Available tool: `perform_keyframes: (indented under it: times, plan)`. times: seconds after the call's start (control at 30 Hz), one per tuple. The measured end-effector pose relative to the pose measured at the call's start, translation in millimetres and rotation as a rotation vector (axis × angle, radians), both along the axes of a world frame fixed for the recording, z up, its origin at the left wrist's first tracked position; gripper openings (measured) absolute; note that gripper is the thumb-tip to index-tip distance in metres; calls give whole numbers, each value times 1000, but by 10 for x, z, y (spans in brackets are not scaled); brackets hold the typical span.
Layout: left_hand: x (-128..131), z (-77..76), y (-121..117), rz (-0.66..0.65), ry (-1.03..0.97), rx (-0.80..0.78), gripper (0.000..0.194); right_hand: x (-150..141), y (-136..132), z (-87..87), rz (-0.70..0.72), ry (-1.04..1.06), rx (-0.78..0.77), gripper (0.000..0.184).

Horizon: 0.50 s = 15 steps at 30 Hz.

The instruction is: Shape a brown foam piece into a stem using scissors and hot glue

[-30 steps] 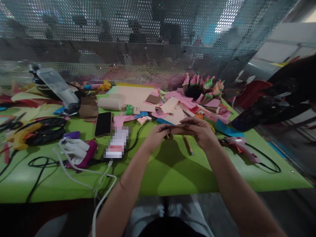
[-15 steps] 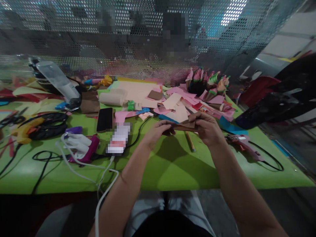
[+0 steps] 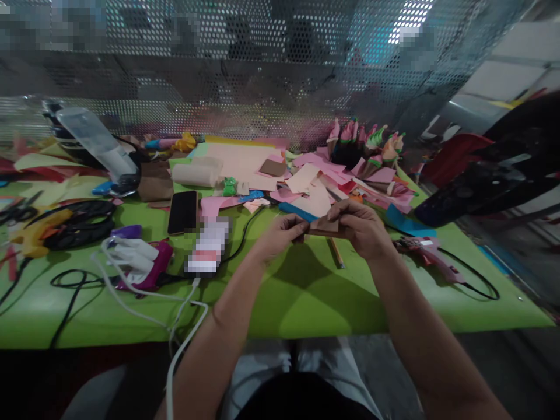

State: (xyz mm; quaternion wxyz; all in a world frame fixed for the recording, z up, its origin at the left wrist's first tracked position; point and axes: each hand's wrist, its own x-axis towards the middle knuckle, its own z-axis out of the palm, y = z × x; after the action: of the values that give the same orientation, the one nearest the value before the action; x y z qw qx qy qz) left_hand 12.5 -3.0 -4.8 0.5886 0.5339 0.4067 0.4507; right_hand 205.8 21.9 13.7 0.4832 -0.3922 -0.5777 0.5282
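Note:
A small piece of brown paper [image 3: 322, 227] is stretched between my two hands above the green table [image 3: 306, 303]. My left hand [image 3: 280, 234] pinches its left end between thumb and fingers. My right hand [image 3: 359, 227] grips the other end, its fingers curled over the top. A pencil [image 3: 336, 253] lies on the table just below the paper. Behind my fingers are a strip of blue paper [image 3: 297, 211] and loose pink paper scraps [image 3: 301, 178]. To the right of my right hand rests a pink glue gun [image 3: 433, 256] with a black cord.
Paper ice-cream cones [image 3: 347, 137] stand at the back right. On the left are a black phone [image 3: 182, 212], a lit phone [image 3: 207, 248] on a white cable, a magenta power strip [image 3: 158, 265], a yellow glue gun [image 3: 39, 236] and a clear bottle [image 3: 94, 137]. Perforated metal [image 3: 175, 87] rises behind.
The brown paper has been turned and tilted between my fingers, so more of its face shows now. Both hands keep hold of it. The camera view has shifted slightly.

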Motion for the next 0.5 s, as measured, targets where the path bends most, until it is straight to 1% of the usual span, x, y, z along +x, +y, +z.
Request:
perform_keyframes:
  times: [0.07, 0.13, 0.27, 0.33, 0.43, 0.5]
  plan:
    - [-1, 6, 4, 13, 23, 12, 27, -3, 4, -7, 2, 9, -15, 8]
    - [2, 18, 7, 55, 50, 39, 22, -8, 7, -7, -11, 27, -27, 11]
    - [28, 40, 10, 181, 106, 86, 14, -27, 5, 4, -30, 63, -36, 28]
    - [45, 42, 7, 221, 143, 103, 12, -47, 1, 3, -25, 56, -37, 35]
    - [57, 37, 0, 239, 216, 161, 11, -76, -1, -11, -17, 22, -69, 40]
    - [51, 38, -2, 220, 254, 186, 11, -80, 4, -22, -14, 13, -93, 39]
